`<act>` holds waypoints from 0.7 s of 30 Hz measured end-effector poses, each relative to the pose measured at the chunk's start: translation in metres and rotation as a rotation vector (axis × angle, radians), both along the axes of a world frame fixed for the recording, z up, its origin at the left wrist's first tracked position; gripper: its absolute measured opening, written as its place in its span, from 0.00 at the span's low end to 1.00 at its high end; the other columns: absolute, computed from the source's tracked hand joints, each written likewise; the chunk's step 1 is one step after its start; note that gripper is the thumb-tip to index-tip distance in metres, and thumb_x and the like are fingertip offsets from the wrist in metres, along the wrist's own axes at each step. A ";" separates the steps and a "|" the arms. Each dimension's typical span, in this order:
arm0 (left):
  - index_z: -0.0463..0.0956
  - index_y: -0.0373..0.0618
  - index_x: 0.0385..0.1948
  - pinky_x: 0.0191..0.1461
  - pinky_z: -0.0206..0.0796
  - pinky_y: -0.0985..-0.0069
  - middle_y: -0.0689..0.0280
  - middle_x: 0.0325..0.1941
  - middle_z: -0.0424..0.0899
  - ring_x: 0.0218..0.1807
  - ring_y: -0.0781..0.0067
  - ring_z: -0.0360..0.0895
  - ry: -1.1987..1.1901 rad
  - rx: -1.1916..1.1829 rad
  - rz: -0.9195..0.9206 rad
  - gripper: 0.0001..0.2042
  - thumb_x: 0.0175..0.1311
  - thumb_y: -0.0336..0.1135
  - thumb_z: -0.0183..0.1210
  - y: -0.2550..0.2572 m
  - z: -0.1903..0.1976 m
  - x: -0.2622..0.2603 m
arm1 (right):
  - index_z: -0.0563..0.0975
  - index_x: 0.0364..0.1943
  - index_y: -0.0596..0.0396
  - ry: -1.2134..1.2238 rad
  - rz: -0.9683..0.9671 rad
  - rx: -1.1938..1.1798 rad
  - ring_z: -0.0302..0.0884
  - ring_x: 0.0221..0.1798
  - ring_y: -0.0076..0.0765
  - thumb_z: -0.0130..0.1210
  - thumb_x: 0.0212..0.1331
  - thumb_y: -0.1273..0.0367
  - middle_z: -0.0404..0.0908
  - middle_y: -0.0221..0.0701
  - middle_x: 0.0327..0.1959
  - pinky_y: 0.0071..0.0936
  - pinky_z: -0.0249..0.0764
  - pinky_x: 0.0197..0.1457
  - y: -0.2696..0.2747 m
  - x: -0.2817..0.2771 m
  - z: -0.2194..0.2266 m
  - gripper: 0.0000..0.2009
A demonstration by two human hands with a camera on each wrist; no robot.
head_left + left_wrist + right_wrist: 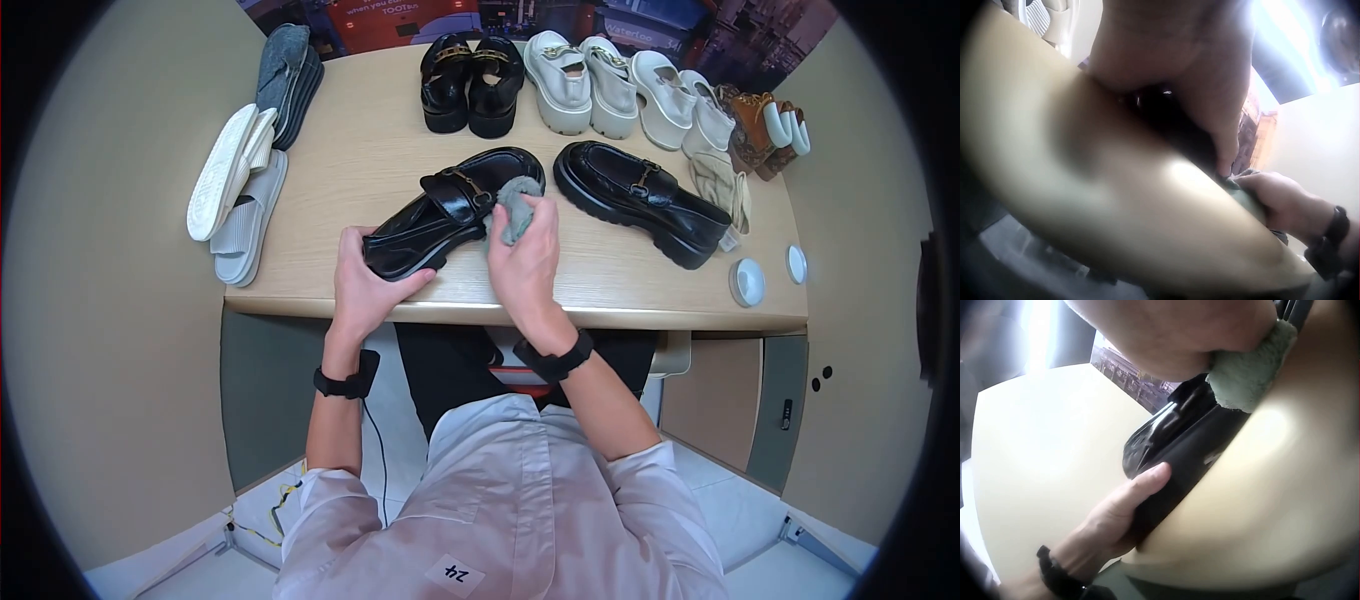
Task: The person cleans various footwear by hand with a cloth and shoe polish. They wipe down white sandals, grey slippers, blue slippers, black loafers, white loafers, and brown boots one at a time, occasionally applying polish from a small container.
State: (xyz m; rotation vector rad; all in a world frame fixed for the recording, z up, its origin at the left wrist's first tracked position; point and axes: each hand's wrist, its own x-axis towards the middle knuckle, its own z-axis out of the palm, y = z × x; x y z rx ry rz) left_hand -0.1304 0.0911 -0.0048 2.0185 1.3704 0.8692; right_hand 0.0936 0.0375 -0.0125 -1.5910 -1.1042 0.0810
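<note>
A glossy black loafer [415, 228] with a metal bit across its strap lies slanted near the table's front edge, toe to the far right. My left hand [363, 283] grips its heel, with the thumb [1150, 479] along the sole's side in the right wrist view. A fuzzy grey-green cloth [516, 208] is bunched in my right hand [524, 262], pinched between thumb and fingers and pressed to the side of the loafer near the toe. In the right wrist view the cloth [1249, 372] overlaps the shoe's edge. The matching black loafer [640, 198] lies just right of it.
Along the back stand black shoes [470, 88], white shoes [586, 88] and brown shoes [757, 125]. Slippers [240, 185] line the left side. At right are a beige cloth [722, 190] and two small white dishes [747, 283]. The table's front edge [590, 319] runs close below my hands.
</note>
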 end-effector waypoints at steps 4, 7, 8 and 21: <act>0.73 0.33 0.54 0.61 0.76 0.63 0.53 0.52 0.79 0.54 0.57 0.82 -0.062 -0.019 0.047 0.42 0.43 0.48 0.89 -0.009 0.004 0.008 | 0.76 0.52 0.63 0.214 -0.009 -0.113 0.86 0.48 0.60 0.69 0.71 0.65 0.85 0.52 0.44 0.48 0.80 0.55 -0.008 -0.015 0.004 0.18; 0.73 0.34 0.54 0.61 0.77 0.64 0.53 0.51 0.81 0.54 0.58 0.83 -0.020 0.012 0.075 0.42 0.43 0.47 0.89 -0.009 0.005 0.008 | 0.81 0.53 0.62 0.789 0.208 -0.152 0.89 0.47 0.37 0.73 0.70 0.60 0.90 0.40 0.46 0.36 0.83 0.56 -0.025 0.012 0.003 0.20; 0.72 0.34 0.55 0.61 0.77 0.65 0.52 0.51 0.83 0.54 0.59 0.84 0.001 0.030 0.079 0.42 0.44 0.46 0.90 -0.009 0.003 0.008 | 0.82 0.55 0.61 0.844 0.178 -0.153 0.88 0.49 0.30 0.73 0.71 0.60 0.90 0.35 0.48 0.31 0.83 0.56 -0.030 0.025 0.014 0.20; 0.72 0.36 0.55 0.61 0.78 0.65 0.52 0.50 0.85 0.54 0.61 0.85 0.024 0.035 0.084 0.40 0.45 0.45 0.89 -0.010 0.003 0.008 | 0.82 0.63 0.57 -0.077 0.129 -0.246 0.89 0.54 0.63 0.64 0.67 0.68 0.89 0.56 0.50 0.49 0.82 0.60 0.082 0.106 0.047 0.21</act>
